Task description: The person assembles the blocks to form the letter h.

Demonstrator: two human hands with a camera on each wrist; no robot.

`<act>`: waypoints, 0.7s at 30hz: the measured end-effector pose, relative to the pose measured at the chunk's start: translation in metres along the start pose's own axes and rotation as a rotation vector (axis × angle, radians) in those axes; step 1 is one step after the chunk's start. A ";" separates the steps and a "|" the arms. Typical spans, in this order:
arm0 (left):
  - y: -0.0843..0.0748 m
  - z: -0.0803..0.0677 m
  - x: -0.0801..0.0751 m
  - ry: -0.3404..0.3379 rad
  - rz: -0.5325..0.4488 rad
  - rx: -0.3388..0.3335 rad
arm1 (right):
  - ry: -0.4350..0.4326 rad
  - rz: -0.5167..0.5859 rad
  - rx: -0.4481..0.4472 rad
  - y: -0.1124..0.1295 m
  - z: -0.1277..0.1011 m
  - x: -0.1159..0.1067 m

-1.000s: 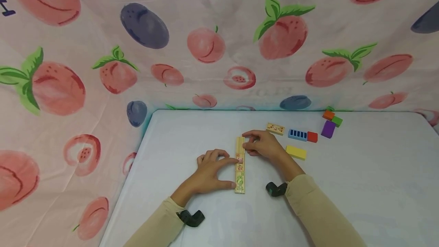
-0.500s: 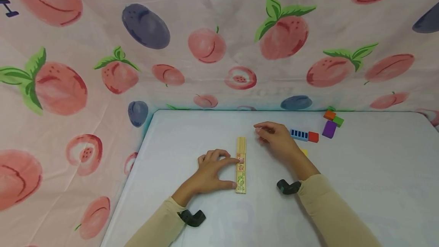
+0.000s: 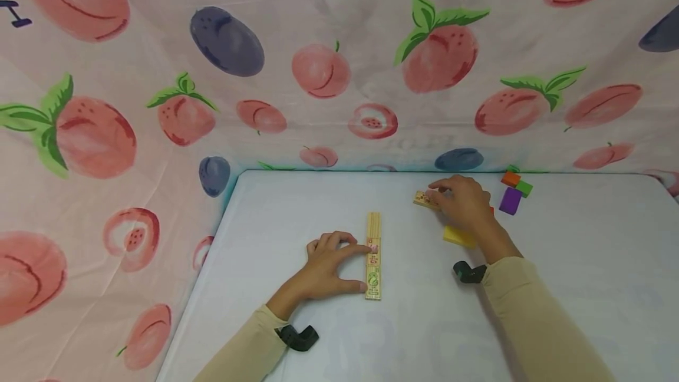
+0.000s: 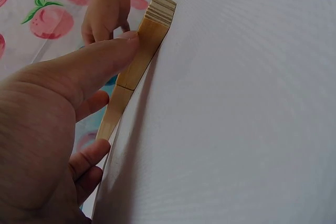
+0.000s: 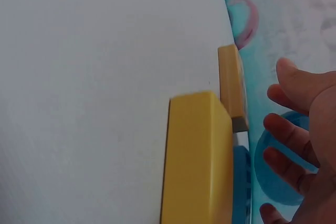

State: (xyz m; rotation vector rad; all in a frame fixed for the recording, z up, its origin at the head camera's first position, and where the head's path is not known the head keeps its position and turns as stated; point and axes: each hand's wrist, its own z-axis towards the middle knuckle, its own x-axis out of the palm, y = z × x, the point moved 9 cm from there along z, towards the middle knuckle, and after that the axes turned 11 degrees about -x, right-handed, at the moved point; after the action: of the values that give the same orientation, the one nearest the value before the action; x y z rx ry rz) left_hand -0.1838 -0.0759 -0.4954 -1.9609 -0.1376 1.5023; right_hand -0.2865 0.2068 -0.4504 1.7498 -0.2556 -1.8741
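We see the left hand (image 3: 325, 267) resting on the table (image 3: 297, 211), thumb and forefinger pressed against the side of a row of wooden tiles (image 3: 373, 256) lying end to end. A second ago the right hand (image 3: 462, 202) was at the far end of that row; it has since left it and reached to a loose wooden tile (image 3: 424, 198) near the back edge, fingers curled over it; we cannot tell whether they grip it. We judge that another tile is being fetched for the row. A yellow block (image 3: 457, 236), purple block (image 3: 510, 200), orange block (image 3: 510, 178) and green block (image 3: 522, 187) lie nearby. No containers appear.
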 end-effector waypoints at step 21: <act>0.000 -0.001 -0.001 -0.005 0.003 0.004 | 0.135 -0.054 0.054 -0.013 0.001 0.015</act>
State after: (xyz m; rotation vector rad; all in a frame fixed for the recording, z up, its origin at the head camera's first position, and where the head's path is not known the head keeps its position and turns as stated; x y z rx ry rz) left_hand -0.1834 -0.0762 -0.4947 -1.9553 -0.1335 1.5089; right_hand -0.2906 0.2094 -0.4697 1.9280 -0.2106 -1.7924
